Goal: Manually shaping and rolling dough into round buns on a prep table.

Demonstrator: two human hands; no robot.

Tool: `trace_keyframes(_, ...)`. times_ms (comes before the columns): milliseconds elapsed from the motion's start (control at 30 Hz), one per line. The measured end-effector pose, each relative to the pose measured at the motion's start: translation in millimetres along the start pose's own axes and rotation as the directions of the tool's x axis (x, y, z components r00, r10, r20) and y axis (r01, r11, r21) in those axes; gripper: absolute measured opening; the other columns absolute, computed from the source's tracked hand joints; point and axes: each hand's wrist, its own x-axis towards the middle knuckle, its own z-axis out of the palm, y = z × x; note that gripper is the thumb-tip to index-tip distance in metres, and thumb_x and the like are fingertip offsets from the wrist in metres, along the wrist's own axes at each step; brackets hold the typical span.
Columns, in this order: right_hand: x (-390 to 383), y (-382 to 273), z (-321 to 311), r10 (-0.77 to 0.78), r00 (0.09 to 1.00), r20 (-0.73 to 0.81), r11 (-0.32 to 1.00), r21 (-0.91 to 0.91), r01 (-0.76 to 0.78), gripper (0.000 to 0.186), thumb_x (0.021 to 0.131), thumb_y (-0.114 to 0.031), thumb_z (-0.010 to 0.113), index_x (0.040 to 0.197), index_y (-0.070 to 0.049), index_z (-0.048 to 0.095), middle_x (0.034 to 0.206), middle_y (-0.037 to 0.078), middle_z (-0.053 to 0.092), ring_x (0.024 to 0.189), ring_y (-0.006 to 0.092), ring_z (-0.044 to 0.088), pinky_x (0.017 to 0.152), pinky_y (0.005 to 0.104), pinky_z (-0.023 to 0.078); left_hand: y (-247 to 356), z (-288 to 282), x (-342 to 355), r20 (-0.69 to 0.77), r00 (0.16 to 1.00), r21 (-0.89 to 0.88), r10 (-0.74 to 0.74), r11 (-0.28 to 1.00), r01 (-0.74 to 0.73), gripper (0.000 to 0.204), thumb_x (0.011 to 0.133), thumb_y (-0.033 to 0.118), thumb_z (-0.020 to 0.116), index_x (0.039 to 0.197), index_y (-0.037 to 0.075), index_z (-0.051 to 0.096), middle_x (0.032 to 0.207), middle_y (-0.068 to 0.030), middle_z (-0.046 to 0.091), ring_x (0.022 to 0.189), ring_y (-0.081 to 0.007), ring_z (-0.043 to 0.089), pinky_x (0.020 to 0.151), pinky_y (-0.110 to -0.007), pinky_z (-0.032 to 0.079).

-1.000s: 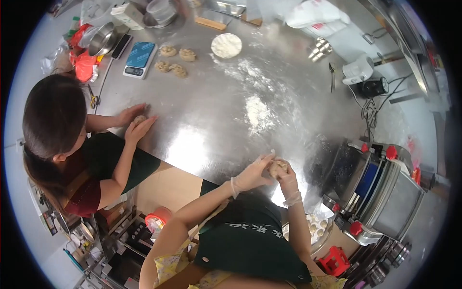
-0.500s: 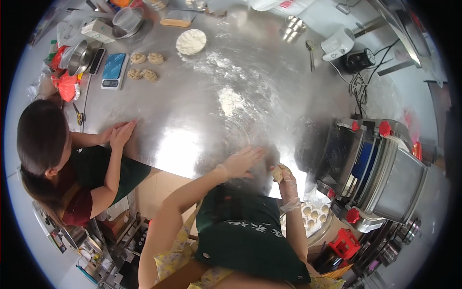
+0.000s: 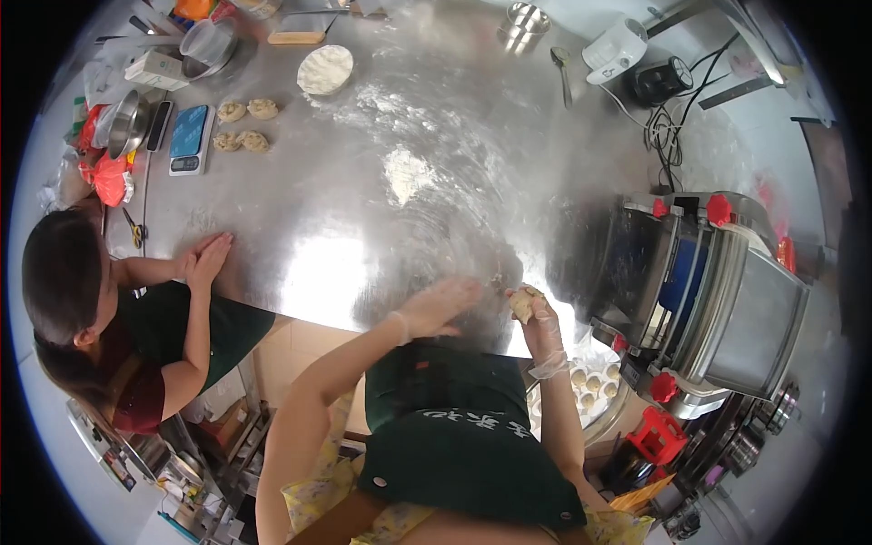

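holding a lump of pale dough point(image 3: 524, 304), the right hand point(image 3: 543, 329) is closed around it in a clear plastic glove, fingers curled along its side. the dough sits above the near edge of the stainless-steel table point(image 3: 300, 191), to the right of the left hand point(image 3: 442, 304). that hand, also gloved and blurred, is spread flat with its fingers stretched out, gripping nothing; whether its palm touches the steel i cannot tell.

ahead of the hands, a heap of white flour point(image 3: 408, 175) lies in a wider dusting. farther off stands a white bowl of flour point(image 3: 324, 71), with four dough pieces point(image 3: 262, 109) to its left, just beside a digital kitchen scale point(image 3: 189, 136). a spoon point(image 3: 565, 77) lies near a steel cup point(image 3: 523, 29) at the far side. to the right is a dough-rolling machine point(image 3: 758, 309) with red knobs point(image 3: 719, 210); small dough balls point(image 3: 592, 385) rest on a tray beside the right forearm. at the left, a co-worker's hands point(image 3: 207, 261) are pressed together over the table edge.
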Motion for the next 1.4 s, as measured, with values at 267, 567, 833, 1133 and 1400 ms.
trace_keyframes(267,12,-1,26,-0.083,0.971,-0.223,0.969,-0.245,0.027,0.049,0.084,-0.003,0.075,0.128,0.000,0.054,0.117,0.006,0.062,0.106,0.0151,0.060,0.096,0.0286,0.048,-5,-20,56,-0.436,0.832,0.136,-0.344,0.888,0.439,0.090,0.087,0.048,0.061,0.147,-0.009,0.028,0.158,-0.0225,0.023,0.150,-0.0380,0.014,0.121,-0.050,0.013)
trace_keyframes(567,50,20,81,-0.558,0.776,0.294,0.145,-0.886,0.440,0.059,0.066,-0.018,0.086,0.119,-0.009,0.061,0.112,0.009,0.065,0.101,0.0304,0.058,0.093,0.0398,0.047,-44,-27,-9,-0.608,0.597,0.004,-0.524,0.749,0.662,0.065,0.090,0.031,0.061,0.146,0.006,0.040,0.156,-0.0185,0.030,0.147,-0.0314,0.024,0.119,-0.052,0.015)
trace_keyframes(833,66,31,81,-0.549,0.799,0.247,0.077,-0.936,0.342,0.047,0.077,-0.027,0.078,0.119,-0.010,0.064,0.107,0.009,0.068,0.099,0.0327,0.059,0.089,0.0407,0.047,10,0,0,-0.560,0.393,-0.743,-0.729,0.652,0.151,0.040,0.086,-0.001,0.067,0.125,0.003,0.062,0.113,-0.0121,0.066,0.100,-0.0219,0.066,0.086,-0.032,0.054)
trace_keyframes(1133,121,69,92,-0.703,0.686,0.188,-0.141,-0.982,0.124,0.020,0.088,-0.021,0.068,0.104,-0.010,0.067,0.091,0.010,0.065,0.084,0.0310,0.061,0.071,0.0424,0.050,20,9,20,-0.488,0.350,-0.813,-0.800,0.562,0.150,0.029,0.083,-0.004,0.066,0.111,0.004,0.068,0.104,-0.0108,0.068,0.090,-0.0217,0.068,0.082,-0.031,0.054)
trace_keyframes(1400,126,62,89,-0.622,0.772,0.131,0.021,-0.983,0.183,0.021,0.089,-0.022,0.064,0.107,-0.011,0.063,0.093,0.009,0.062,0.087,0.0291,0.059,0.075,0.0433,0.047,14,9,19,-0.535,0.334,-0.780,-0.776,0.606,0.157,0.027,0.082,-0.005,0.064,0.109,0.003,0.068,0.100,-0.0129,0.068,0.086,-0.0232,0.067,0.077,-0.032,0.053)
